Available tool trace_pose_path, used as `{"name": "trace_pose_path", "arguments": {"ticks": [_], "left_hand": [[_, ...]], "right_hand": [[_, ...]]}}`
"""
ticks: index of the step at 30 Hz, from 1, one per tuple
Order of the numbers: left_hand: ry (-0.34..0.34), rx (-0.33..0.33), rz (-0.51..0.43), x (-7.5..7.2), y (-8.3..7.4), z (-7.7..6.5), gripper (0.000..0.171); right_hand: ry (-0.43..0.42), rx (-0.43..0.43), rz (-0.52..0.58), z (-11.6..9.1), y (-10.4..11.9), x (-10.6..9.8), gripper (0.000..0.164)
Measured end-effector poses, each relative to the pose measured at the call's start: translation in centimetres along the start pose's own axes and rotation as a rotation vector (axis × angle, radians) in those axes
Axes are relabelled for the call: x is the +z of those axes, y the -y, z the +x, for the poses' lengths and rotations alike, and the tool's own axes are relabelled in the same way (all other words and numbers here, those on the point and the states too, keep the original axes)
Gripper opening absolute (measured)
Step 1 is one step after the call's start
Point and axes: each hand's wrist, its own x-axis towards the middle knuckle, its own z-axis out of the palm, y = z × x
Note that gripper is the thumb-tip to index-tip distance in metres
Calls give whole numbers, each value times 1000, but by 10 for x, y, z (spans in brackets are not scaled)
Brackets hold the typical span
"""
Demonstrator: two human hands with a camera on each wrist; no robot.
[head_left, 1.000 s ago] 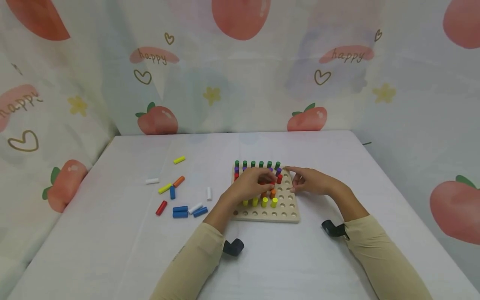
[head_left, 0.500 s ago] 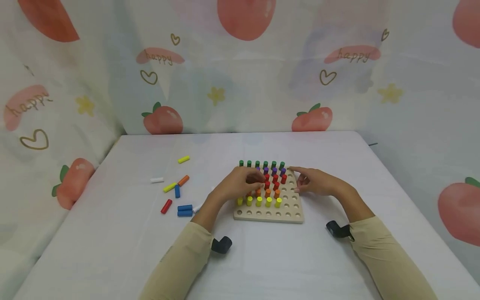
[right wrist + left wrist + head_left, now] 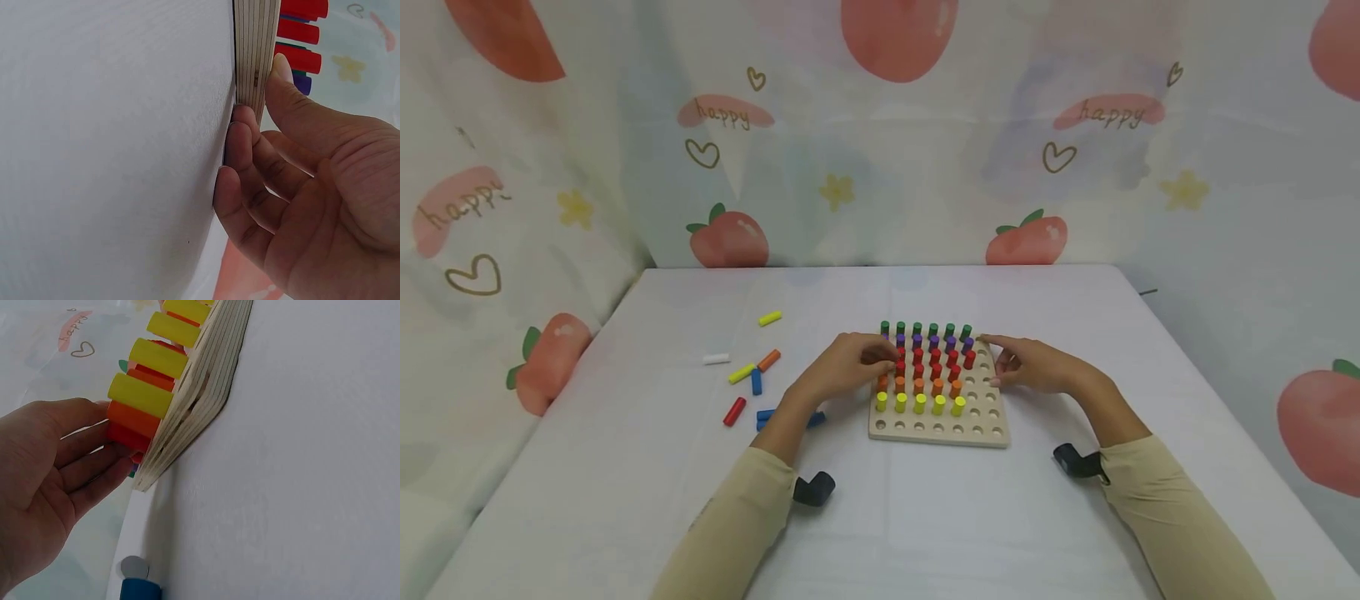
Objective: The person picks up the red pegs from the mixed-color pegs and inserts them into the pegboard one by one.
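Note:
A wooden pegboard [image 3: 938,433] lies on the table, its upright pegs in rows: green [image 3: 933,329], purple [image 3: 934,342], red [image 3: 936,372], orange [image 3: 937,387] and yellow [image 3: 939,405]. My left hand [image 3: 848,367] is at the board's left side, thumb and fingertips around a red peg [image 3: 129,435] in the end column; the fingertips are partly hidden behind the pegs in the left wrist view. At the opposite side, my right hand [image 3: 1033,364] grips the board's edge [image 3: 255,56], thumb on the upper face and fingers along the side, the index reaching toward the far corner.
Loose pegs lie left of the board: yellow [image 3: 771,318], white [image 3: 717,359], orange [image 3: 769,360], red [image 3: 734,411] and several blue ones [image 3: 756,382], some partly behind the left forearm. Bare holes [image 3: 977,430] run along the board's near and right sides.
My left hand has moved left across the red rows to the end column, uncovering red, orange and yellow pegs. My right hand stays at the board's edge. The head view has shifted slightly.

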Motion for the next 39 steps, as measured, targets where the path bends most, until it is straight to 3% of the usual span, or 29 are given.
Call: {"name": "trace_pose_path", "arguments": {"ticks": [15, 24, 33, 39], "left_hand": [[-51, -30, 21, -26, 24, -26, 16], [-85, -68, 84, -50, 38, -56, 15], [-74, -52, 114, -76, 52, -88, 16], [-96, -100, 129, -96, 62, -115, 16]], "right_hand": [[-3, 3, -9, -4, -1, -1, 79], [-2, -17, -4, -2, 1, -1, 79], [-6, -10, 2, -1, 0, 0, 79], [-2, -12, 4, 0, 1, 0, 79]]}}
